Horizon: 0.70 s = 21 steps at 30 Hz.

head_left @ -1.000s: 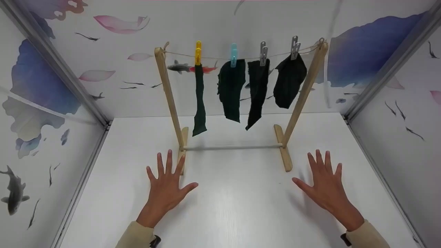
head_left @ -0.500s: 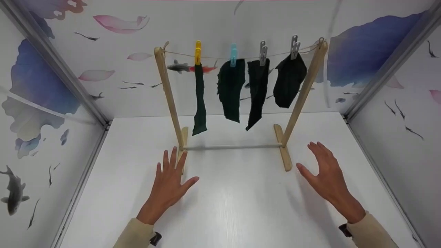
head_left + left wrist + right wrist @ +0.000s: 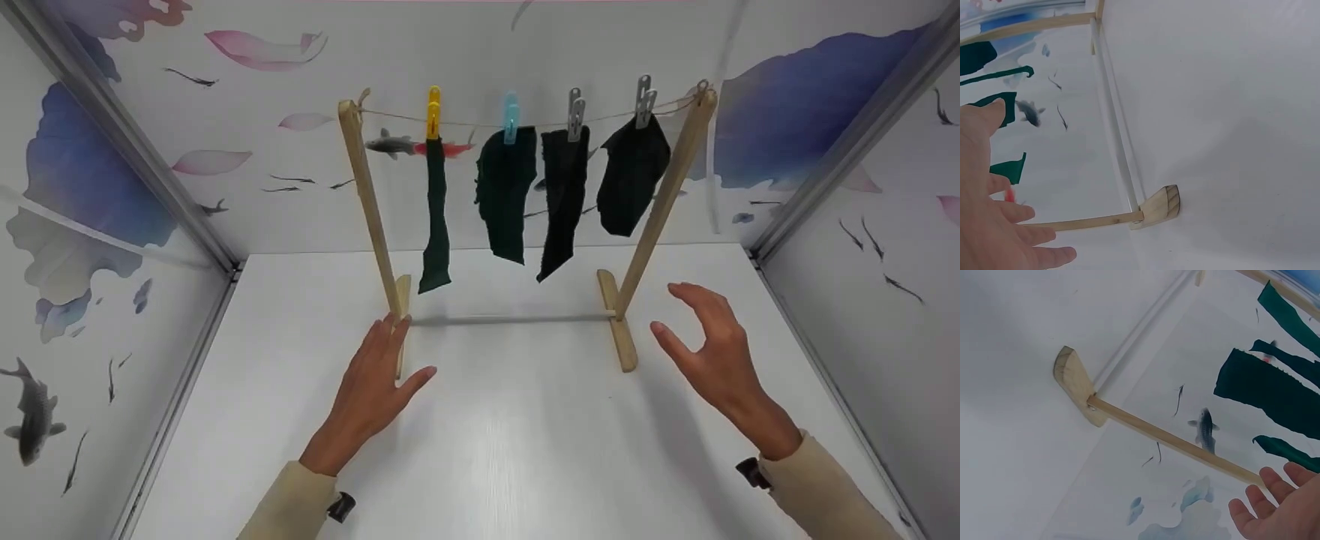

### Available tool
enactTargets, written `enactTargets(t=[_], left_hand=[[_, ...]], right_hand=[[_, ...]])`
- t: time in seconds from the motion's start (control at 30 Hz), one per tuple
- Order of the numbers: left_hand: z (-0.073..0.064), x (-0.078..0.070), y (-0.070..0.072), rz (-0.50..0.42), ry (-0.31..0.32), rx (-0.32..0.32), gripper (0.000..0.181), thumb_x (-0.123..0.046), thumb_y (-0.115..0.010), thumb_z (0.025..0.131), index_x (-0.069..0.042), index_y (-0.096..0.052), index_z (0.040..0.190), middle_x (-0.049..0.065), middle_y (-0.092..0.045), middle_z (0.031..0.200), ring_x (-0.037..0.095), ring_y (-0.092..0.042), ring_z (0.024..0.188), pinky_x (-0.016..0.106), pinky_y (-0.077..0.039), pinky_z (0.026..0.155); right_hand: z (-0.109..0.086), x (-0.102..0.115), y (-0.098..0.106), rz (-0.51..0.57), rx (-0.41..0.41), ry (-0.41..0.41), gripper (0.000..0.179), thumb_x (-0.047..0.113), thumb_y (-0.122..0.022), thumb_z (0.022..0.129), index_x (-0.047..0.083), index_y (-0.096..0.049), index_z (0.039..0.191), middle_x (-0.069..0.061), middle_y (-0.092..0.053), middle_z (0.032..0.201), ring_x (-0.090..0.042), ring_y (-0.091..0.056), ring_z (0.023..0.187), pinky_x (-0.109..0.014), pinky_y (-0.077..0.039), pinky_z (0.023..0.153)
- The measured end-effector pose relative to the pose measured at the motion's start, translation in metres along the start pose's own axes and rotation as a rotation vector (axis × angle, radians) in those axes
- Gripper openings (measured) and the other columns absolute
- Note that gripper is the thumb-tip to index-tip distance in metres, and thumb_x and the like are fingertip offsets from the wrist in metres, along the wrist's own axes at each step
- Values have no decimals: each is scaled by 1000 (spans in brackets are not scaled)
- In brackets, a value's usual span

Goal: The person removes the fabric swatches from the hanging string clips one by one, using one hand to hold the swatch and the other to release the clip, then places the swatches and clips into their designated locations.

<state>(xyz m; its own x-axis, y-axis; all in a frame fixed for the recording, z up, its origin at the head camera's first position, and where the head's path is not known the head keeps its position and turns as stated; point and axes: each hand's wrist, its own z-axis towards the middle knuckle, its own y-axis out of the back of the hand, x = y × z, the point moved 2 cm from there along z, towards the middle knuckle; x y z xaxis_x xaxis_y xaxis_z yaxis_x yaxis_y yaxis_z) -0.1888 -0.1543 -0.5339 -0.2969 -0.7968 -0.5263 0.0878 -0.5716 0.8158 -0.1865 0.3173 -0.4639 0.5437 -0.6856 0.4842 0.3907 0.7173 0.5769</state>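
A small wooden drying rack has a left post (image 3: 365, 195), a right post (image 3: 664, 202) and a string between their tops. Several dark green cloth pieces (image 3: 506, 199) hang from it by a yellow clothespin (image 3: 433, 114), a blue clothespin (image 3: 511, 120) and two grey clothespins (image 3: 575, 116). My left hand (image 3: 371, 397), fingers straight and thumb out, is at the left post's foot; whether it touches the wood I cannot tell. To the right of the right post is my right hand (image 3: 720, 367), fingers loosely bent, holding nothing. In the right wrist view its fingers (image 3: 1261, 506) overlap the post's line.
A pale rod (image 3: 510, 319) joins the rack's feet low down. The rack stands on a white tabletop (image 3: 495, 450). Patterned white panels with metal edge strips (image 3: 180, 405) enclose the table at the back and both sides.
Both hands have moved forward, toward the rack's sides. The left fingers have drawn together; the right fingers have gone from spread to loosely bent. Rack and cloths stay put.
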Motion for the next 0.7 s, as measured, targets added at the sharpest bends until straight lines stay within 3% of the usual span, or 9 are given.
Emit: enactTargets(t=[0.27,0.7], left_hand=[[9,-8,8,-50,-17,-33,84,-46,-79,103,-12,-41,169,21,-41,172,41,-46,154,69,-47,115],[23,-21,21,-100,-56,-57,78,-42,-77,105,-10,-43,168,18,-42,172,39,-45,156,63,-46,119]], right_hand=[[22,11,6,24,-28,26,57,-6,-86,87,-3,-69,141,-22,-69,141,-41,-59,134,-16,-35,117],[54,29,16,36,-35,58,54,-3,-84,89,0,-70,141,-18,-71,140,-34,-61,132,-18,-39,115]])
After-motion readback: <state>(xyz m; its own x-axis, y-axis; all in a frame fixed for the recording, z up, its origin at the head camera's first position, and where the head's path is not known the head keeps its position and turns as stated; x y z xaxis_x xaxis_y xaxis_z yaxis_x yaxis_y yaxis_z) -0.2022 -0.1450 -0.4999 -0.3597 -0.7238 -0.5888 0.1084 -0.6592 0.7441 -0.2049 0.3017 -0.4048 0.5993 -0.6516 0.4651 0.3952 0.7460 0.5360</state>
